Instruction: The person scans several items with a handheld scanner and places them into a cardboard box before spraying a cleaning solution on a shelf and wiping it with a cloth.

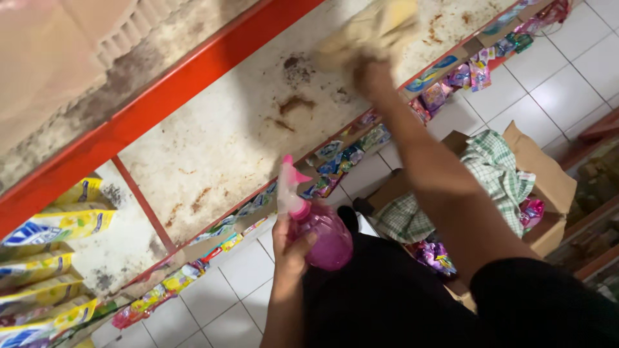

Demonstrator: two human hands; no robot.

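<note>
We read this as the wiping step; right hand (373,76), top centre of frame, grip clamped on a blurred beige cloth rag (374,29) pressed to the stained white metal shelf (219,148); left hand (290,248), lower centre, grip closed around a pink translucent plastic spray bottle (319,235), held off the shelf; brown rust patches (293,103) lie just left of the rag; next move, we judge, calls for rubbing toward those.

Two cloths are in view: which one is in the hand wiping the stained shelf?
The yellowish-beige cloth, pressed by the right hand onto the stained white shelf. The green-and-white checked cloth lies untouched, draped over the brown cardboard box on the floor.
</note>
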